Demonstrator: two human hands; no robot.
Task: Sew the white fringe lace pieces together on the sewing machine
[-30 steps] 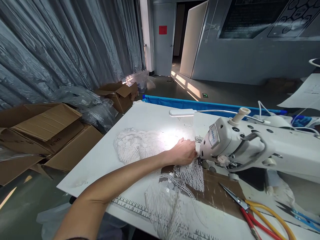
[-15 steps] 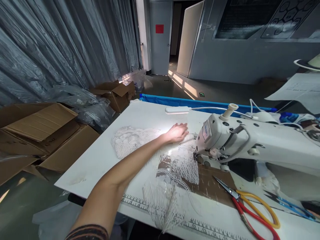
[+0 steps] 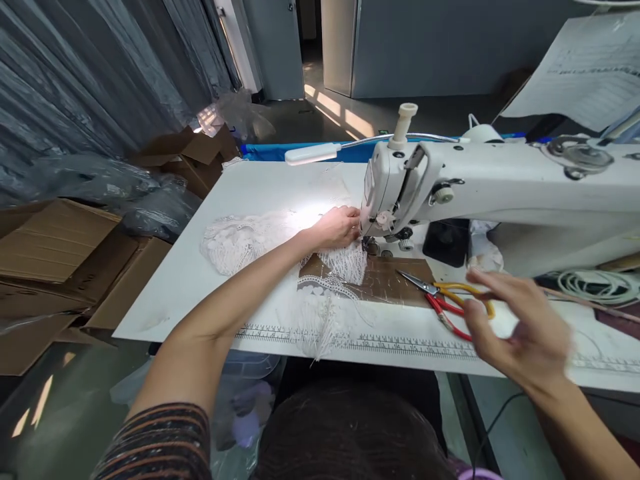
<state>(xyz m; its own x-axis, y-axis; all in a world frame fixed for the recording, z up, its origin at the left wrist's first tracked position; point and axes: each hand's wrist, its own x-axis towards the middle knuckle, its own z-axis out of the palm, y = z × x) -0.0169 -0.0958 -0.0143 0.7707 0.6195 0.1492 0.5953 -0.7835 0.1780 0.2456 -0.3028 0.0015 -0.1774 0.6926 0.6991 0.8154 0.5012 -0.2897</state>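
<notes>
White fringed lace trim (image 3: 345,265) lies under the sewing machine (image 3: 387,180), beside the needle area. My left hand (image 3: 339,227) is closed on the lace just left of the machine head; its fingertips are partly hidden. More lace (image 3: 235,243) is heaped to the left, and another fringed piece (image 3: 320,313) hangs over the front edge. On the right, my right hand (image 3: 525,327) is slightly blurred, thumb and forefinger apart, with nothing visible between them. It is over the red and yellow handles of the scissors (image 3: 453,293), covering part of them.
A lamp (image 3: 313,154) lights the white table (image 3: 175,300). A ruler strip (image 3: 400,347) runs along its front edge. Brown board (image 3: 395,277) lies below the needle. Coiled white cord (image 3: 595,287) sits at right. Cardboard boxes (image 3: 55,247) and plastic bags (image 3: 160,207) stand left.
My left hand has moved closer to the needle area and its fingers have curled onto the lace. My right hand has come into view over the scissors. The view has tilted downward.
</notes>
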